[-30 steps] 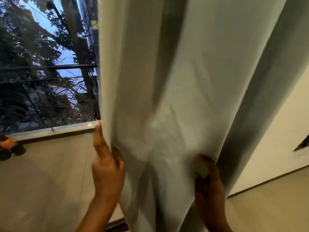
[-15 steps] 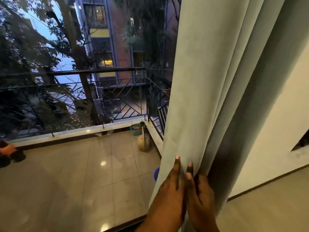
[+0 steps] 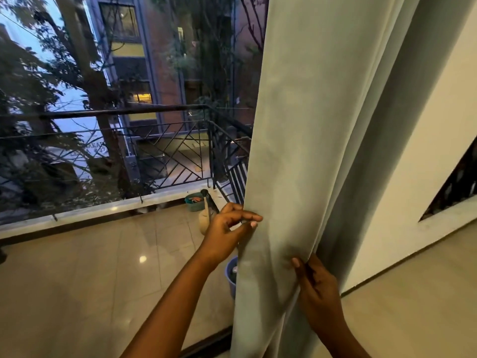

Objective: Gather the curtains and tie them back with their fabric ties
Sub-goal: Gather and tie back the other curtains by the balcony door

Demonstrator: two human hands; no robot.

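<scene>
Balcony railing [image 3: 160, 140] and tiled floor beyond the glass; pale curtain [image 3: 304, 151] bunched beside the wall [image 3: 413, 164], left hand [image 3: 228, 229] pinching its window-side edge, right hand [image 3: 316, 282] gripping the wall-side folds, apparently to keep it gathered; no tie visible.

Glossy tiled balcony floor [image 3: 90, 275] with blue bucket [image 3: 231, 276], perhaps a jug [image 3: 204, 219].

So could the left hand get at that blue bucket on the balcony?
Probably not: the blue bucket sits beyond the window glass, and the left hand is busy at the curtain's edge.
</scene>
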